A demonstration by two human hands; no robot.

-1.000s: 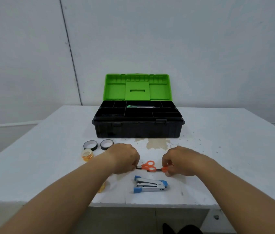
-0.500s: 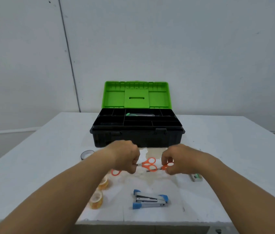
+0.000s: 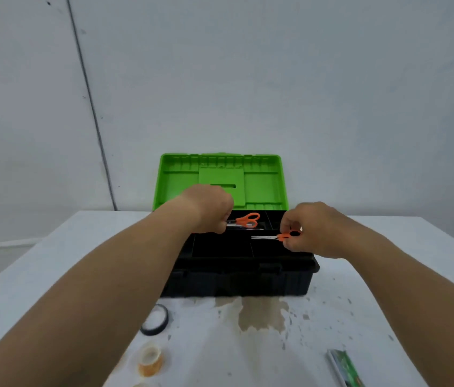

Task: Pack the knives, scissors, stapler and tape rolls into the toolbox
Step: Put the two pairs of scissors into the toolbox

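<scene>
The black toolbox (image 3: 237, 277) stands open on the white table, its green lid (image 3: 262, 182) upright behind. My left hand (image 3: 209, 208) holds one pair of orange-handled scissors (image 3: 246, 220) by the blades over the back middle compartment. My right hand (image 3: 312, 229) holds a second pair of orange-handled scissors (image 3: 281, 236) by the handles, blades pointing left, over the tray's right part. A black tape roll (image 3: 155, 319) and a clear yellowish tape roll (image 3: 150, 357) lie on the table in front of the box. The stapler is out of view.
A small green and white box (image 3: 344, 367) lies at the front right of the table. A brown stain (image 3: 262, 314) and specks mark the table (image 3: 387, 289) in front of the toolbox. A grey wall stands behind.
Both hands have lifted the two pairs of scissors from the table and carried them forward over the open toolbox. The view has tilted up, so the stapler has left the frame.
</scene>
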